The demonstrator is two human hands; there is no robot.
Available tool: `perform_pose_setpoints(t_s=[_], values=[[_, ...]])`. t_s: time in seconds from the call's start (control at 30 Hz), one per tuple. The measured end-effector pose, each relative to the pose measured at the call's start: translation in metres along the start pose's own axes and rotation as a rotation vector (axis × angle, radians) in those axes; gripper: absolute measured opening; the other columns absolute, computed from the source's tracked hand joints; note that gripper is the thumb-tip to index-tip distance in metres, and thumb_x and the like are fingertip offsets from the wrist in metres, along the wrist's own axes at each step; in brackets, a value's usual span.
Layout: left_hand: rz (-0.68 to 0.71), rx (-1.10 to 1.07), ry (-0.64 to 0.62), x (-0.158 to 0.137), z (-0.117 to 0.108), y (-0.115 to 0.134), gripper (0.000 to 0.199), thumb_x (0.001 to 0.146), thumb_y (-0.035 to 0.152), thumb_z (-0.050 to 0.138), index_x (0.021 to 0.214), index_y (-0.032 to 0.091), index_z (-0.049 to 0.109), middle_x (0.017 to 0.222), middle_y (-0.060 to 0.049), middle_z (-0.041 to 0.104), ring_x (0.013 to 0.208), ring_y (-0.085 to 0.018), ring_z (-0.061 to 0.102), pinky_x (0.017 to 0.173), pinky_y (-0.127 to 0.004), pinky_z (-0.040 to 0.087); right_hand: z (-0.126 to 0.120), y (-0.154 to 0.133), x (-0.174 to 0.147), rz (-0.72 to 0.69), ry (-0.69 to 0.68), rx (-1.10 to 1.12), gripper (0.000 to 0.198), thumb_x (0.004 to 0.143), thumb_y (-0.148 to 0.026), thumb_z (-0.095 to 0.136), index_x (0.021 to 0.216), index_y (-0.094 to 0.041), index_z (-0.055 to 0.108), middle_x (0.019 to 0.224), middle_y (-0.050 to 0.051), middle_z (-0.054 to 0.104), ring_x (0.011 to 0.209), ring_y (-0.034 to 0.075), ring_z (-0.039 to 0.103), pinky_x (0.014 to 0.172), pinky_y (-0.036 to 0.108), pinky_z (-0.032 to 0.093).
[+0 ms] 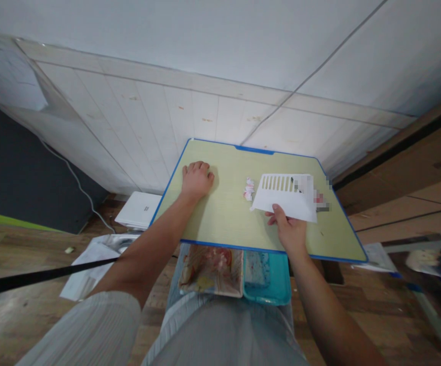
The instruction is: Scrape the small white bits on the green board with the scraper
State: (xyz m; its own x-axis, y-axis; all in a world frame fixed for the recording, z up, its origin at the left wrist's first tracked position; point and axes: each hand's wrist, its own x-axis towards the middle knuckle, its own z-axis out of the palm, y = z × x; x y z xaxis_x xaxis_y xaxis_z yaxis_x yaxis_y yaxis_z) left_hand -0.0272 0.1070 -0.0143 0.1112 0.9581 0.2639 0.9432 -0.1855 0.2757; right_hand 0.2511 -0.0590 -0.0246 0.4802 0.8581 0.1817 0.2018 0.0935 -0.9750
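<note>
My left hand (197, 181) rests palm down on the left side of a small yellow-green tabletop (220, 213) with a blue rim. Its fingers are bent a little, and nothing shows in them. In my right hand (289, 231) is a white slotted sheet (281, 202), pinched at its near edge with the thumb on top and fingers underneath. A row of narrow slots runs along the sheet's far side, and the tabletop shows through them. Just left of the sheet lies a small crumpled white and pink scrap (248, 189). A blurred-out patch covers the sheet's right end.
Below the tabletop's near edge sit a bin with a crumpled plastic liner (213, 269) and a turquoise tray (281, 284). A white panelled wall (197, 112) stands behind, cardboard boxes (414, 188) to the right. White box-like items (138, 209) lie at the left.
</note>
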Motion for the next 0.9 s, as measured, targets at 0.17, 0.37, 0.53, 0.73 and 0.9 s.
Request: perform_pose_setpoints(t_s=[0.17, 0.37, 0.53, 0.73, 0.9], values=[[-0.012, -0.012, -0.004, 0.0, -0.001, 0.001, 0.042, 0.111, 0.032, 0.051, 0.14, 0.021, 0.078, 0.159, -0.02, 0.076, 0.151, -0.041, 0.063, 0.132, -0.062, 0.042, -0.014, 0.003, -0.005, 0.0, -0.027, -0.021, 0.056, 0.09, -0.075, 0.09, 0.095, -0.021, 0.077, 0.074, 0.007, 0.083, 0.055, 0.022, 0.072, 0.059, 0.037, 0.061], [-0.017, -0.02, -0.003, -0.001, -0.003, 0.003, 0.043, 0.11, 0.032, 0.051, 0.141, 0.023, 0.078, 0.159, -0.018, 0.076, 0.151, -0.041, 0.063, 0.133, -0.063, 0.042, -0.025, 0.001, -0.031, -0.013, -0.083, -0.14, 0.062, 0.095, -0.081, 0.083, 0.071, -0.025, 0.074, 0.067, 0.008, 0.079, 0.062, 0.026, 0.076, 0.066, 0.039, 0.066], [-0.016, -0.025, -0.011, -0.001, -0.002, 0.003, 0.046, 0.11, 0.033, 0.049, 0.144, 0.02, 0.077, 0.161, -0.019, 0.075, 0.154, -0.042, 0.062, 0.136, -0.064, 0.039, -0.032, -0.002, -0.049, 0.018, -0.109, -0.152, 0.061, 0.097, -0.078, 0.083, 0.067, -0.025, 0.074, 0.069, 0.009, 0.081, 0.066, 0.028, 0.081, 0.074, 0.043, 0.07], [-0.029, -0.052, -0.012, 0.001, -0.001, 0.003, 0.043, 0.11, 0.033, 0.051, 0.143, 0.025, 0.078, 0.161, -0.018, 0.074, 0.155, -0.041, 0.061, 0.137, -0.063, 0.039, -0.037, -0.004, -0.027, 0.035, 0.086, -0.031, 0.052, 0.087, -0.068, 0.096, 0.095, -0.02, 0.078, 0.071, 0.007, 0.082, 0.054, 0.025, 0.075, 0.059, 0.039, 0.064], [-0.029, -0.082, 0.005, 0.003, 0.002, 0.001, 0.043, 0.108, 0.033, 0.053, 0.142, 0.024, 0.078, 0.16, -0.019, 0.074, 0.154, -0.042, 0.06, 0.136, -0.064, 0.04, -0.036, 0.005, -0.016, 0.019, 0.1, -0.069, 0.053, 0.087, -0.069, 0.096, 0.091, -0.02, 0.077, 0.069, 0.006, 0.081, 0.059, 0.026, 0.079, 0.063, 0.039, 0.065]])
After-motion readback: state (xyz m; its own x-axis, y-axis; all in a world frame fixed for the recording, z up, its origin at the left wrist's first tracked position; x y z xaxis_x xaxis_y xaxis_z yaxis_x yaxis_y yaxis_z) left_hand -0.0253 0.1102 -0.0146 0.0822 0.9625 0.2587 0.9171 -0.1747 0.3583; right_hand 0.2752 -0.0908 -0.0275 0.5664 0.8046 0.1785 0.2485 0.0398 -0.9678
